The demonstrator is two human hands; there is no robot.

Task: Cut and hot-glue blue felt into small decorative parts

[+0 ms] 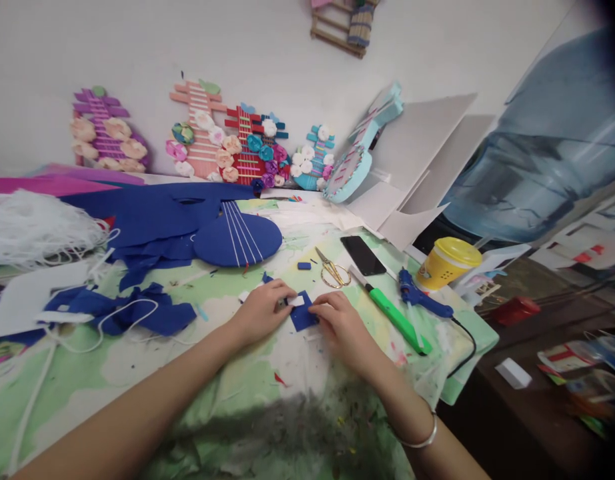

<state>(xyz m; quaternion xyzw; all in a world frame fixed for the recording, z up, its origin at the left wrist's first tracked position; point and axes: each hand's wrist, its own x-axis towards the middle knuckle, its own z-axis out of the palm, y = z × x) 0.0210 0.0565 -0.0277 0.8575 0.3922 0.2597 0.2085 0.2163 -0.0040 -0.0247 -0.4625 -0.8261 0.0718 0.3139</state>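
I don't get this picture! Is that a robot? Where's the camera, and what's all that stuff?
No robot here, just a person's two bare hands. The camera sits on that person's head, looking forward and down, so you see what they see.

The left hand and right hand both have fingers at a small dark-blue piece. A little white piece is by the left fingertips. I can't tell how tightly anything is gripped.

On the table lie scissors, a phone, a green-handled tool and a blue glue gun. To the left are a rounded blue shape with white strings and a heap of white string. Flowery, guitar-like shapes stand near the wall.
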